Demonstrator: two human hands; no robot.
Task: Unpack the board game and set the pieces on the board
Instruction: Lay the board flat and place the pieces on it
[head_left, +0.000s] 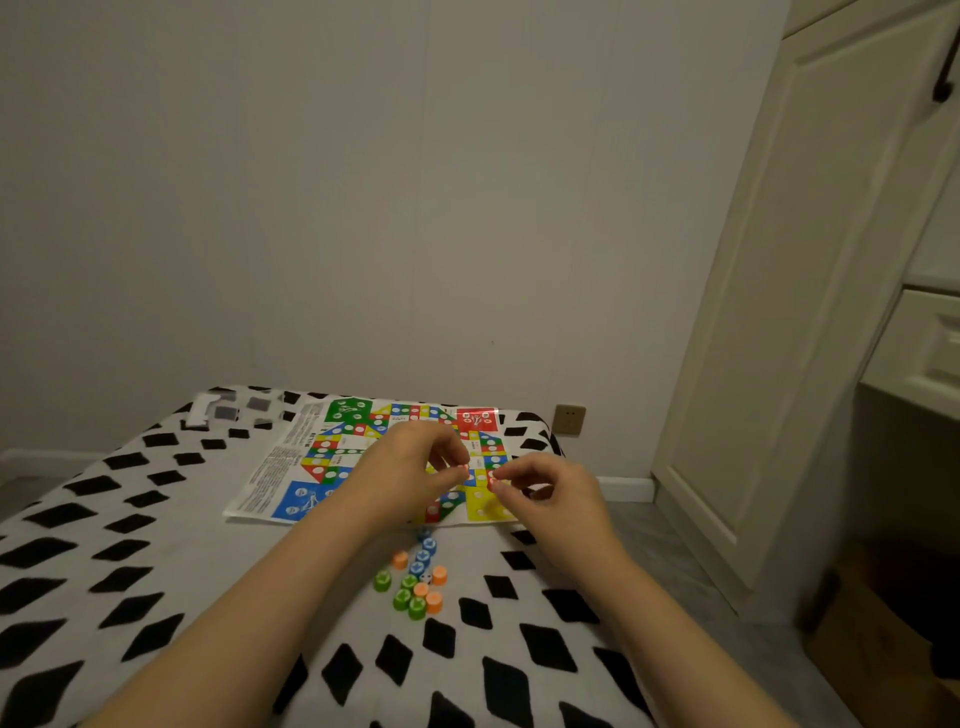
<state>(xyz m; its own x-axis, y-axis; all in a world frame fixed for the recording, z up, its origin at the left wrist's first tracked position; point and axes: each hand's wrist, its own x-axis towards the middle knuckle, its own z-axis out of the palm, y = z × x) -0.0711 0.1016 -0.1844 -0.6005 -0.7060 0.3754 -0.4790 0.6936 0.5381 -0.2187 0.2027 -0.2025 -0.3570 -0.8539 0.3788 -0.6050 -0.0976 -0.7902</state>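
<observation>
No text is legible: the game board (363, 457) carries blocks of small dark print along its white left margin and short captions in its coloured squares, all too blurred to read, and the round playing pieces (418, 582) show only unreadable white marks.

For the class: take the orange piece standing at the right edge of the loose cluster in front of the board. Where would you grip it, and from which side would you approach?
Pinch the orange piece across its round side wall with thumb and forefinger, coming straight down from above. It stands upright as a short cylinder. Its right side is open bedspread, while the small die and the other pieces crowd its left.
</observation>
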